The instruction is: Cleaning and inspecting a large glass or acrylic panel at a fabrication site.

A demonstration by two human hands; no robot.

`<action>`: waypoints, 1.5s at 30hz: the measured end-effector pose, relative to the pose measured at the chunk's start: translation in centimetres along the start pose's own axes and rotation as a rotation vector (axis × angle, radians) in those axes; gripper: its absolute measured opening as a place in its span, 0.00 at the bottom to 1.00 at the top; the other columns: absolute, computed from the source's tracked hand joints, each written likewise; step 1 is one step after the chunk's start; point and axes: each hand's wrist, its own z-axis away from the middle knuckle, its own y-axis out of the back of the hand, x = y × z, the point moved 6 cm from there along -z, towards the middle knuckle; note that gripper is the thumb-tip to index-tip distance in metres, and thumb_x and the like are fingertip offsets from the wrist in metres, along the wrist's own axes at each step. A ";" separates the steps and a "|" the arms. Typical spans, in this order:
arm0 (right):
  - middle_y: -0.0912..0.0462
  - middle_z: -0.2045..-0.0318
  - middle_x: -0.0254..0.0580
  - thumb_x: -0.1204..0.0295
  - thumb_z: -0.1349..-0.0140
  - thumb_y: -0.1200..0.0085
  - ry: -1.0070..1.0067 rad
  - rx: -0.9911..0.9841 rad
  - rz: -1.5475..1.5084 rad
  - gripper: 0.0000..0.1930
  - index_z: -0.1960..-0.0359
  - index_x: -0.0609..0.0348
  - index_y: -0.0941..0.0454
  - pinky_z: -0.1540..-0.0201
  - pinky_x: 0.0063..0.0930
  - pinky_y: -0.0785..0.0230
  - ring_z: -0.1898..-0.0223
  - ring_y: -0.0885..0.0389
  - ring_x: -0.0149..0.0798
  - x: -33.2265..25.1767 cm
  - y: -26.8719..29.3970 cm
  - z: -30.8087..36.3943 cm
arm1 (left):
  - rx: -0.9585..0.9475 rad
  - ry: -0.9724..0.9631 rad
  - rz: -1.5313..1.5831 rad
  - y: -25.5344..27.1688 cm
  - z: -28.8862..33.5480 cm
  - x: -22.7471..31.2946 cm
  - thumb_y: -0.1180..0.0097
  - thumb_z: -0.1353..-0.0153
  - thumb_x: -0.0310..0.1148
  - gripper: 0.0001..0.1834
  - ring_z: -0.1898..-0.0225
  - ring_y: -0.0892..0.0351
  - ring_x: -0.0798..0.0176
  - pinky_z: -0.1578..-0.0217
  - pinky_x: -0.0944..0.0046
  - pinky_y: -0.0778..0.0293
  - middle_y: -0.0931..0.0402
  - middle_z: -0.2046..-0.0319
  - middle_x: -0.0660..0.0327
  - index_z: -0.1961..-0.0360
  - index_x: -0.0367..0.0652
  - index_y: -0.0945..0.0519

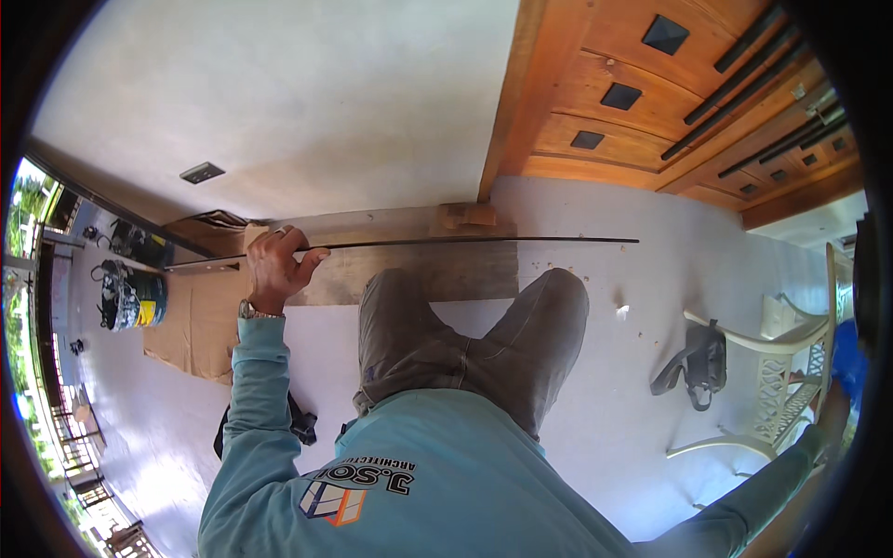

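Note:
A long thin dark rod (pixel 446 242) lies crosswise in front of my knees, above a board (pixel 409 276) on the floor. My left hand (pixel 276 263) is closed round the rod near its left part, thumb pointing right. The rod's right end reaches past the board, over the pale floor. Far off at the right rim is my right hand (pixel 834 409), arm stretched out, next to something blue (pixel 847 358). Its fingers are too dark and cut off to make out.
Cardboard (pixel 191 321) lies left of the board, beside a dark paint-stained bucket (pixel 139 296). A wooden block (pixel 468 216) sits by the wall. Rightward are a black bag (pixel 702 363) and a cream chair (pixel 777 372). A panelled wooden door (pixel 605 130) stands ahead right.

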 end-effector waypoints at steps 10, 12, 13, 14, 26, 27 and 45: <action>0.23 0.64 0.39 0.60 0.34 0.52 0.233 -0.133 -0.784 0.17 0.54 0.61 0.22 0.54 0.29 0.37 0.61 0.28 0.34 -11.6 -1.6 9.6 | 0.007 -0.034 0.034 0.3 1.8 0.9 0.38 0.52 0.59 0.28 0.84 0.30 0.53 0.81 0.58 0.36 0.34 0.87 0.60 0.85 0.44 0.30; 0.28 0.67 0.34 0.64 0.36 0.49 0.460 -0.235 -0.782 0.13 0.56 0.61 0.24 0.57 0.25 0.39 0.63 0.31 0.29 -21.6 -1.3 12.4 | -0.017 -0.052 -0.002 0.7 2.9 1.2 0.43 0.50 0.64 0.31 0.84 0.30 0.54 0.82 0.59 0.37 0.37 0.86 0.61 0.84 0.45 0.31; 0.29 0.68 0.33 0.64 0.36 0.48 0.529 -0.294 -0.784 0.13 0.58 0.60 0.25 0.57 0.23 0.40 0.64 0.32 0.28 -28.2 0.8 15.8 | -0.032 -0.044 0.013 0.8 3.3 1.4 0.43 0.50 0.64 0.31 0.84 0.30 0.54 0.82 0.59 0.37 0.37 0.86 0.61 0.84 0.45 0.31; 0.30 0.69 0.32 0.64 0.37 0.47 0.457 -0.511 -0.976 0.12 0.60 0.59 0.28 0.59 0.23 0.40 0.64 0.33 0.27 -33.4 2.5 18.2 | -0.042 -0.071 -0.001 1.1 3.5 1.7 0.45 0.49 0.64 0.31 0.84 0.31 0.55 0.82 0.60 0.37 0.38 0.87 0.61 0.84 0.44 0.32; 0.25 0.78 0.52 0.68 0.55 0.44 1.191 -0.899 -0.391 0.13 0.72 0.61 0.33 0.68 0.38 0.33 0.74 0.25 0.49 -69.1 1.9 41.9 | -0.054 -0.089 0.003 0.3 7.4 2.9 0.54 0.44 0.69 0.38 0.81 0.25 0.58 0.76 0.63 0.30 0.27 0.83 0.58 0.83 0.38 0.26; 0.23 0.77 0.54 0.67 0.55 0.43 1.207 -0.879 -0.365 0.13 0.73 0.61 0.32 0.67 0.40 0.33 0.73 0.25 0.53 -69.9 0.5 42.6 | -0.052 -0.092 -0.009 0.3 7.5 3.0 0.54 0.45 0.69 0.39 0.80 0.24 0.58 0.76 0.62 0.29 0.26 0.82 0.58 0.82 0.37 0.26; 0.21 0.57 0.46 0.65 0.37 0.48 1.259 -1.263 -0.245 0.14 0.55 0.59 0.20 0.47 0.32 0.33 0.53 0.23 0.47 -70.0 -15.0 52.6 | -0.176 -0.071 0.041 0.0 9.1 3.0 0.60 0.42 0.71 0.42 0.78 0.19 0.54 0.75 0.61 0.27 0.23 0.83 0.52 0.82 0.36 0.23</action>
